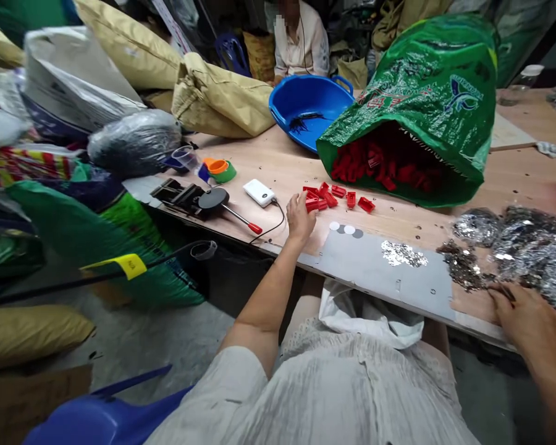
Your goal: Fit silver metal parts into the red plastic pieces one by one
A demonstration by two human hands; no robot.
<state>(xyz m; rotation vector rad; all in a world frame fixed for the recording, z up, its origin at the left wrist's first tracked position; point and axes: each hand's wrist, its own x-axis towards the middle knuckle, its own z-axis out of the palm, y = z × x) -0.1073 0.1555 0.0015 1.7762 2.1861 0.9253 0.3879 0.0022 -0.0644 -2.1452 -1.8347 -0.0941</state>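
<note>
My left hand (301, 217) reaches over the wooden table, its fingers closed round a small red plastic part at the edge of a loose group. More red plastic parts (337, 191) lie just beyond it, hollow and box-shaped. Over at the right, my right hand (526, 312) rests at the table's front edge with fingers drawn together; whatever is between them is too dark to make out. Beside its fingertips is a heap of small metal pieces (467, 267). Shinier flat metal pieces (403, 254) are spread on a grey sheet (356, 256) between my hands.
A green sack (426, 105) lies open towards me, full of red parts. Behind stands a blue basin (282, 114). Left are a hand press with a red-tipped lever (238, 216) and a white power bank (259, 193). Bagged metal pieces (537, 247) lie right. A person (301, 40) sits opposite.
</note>
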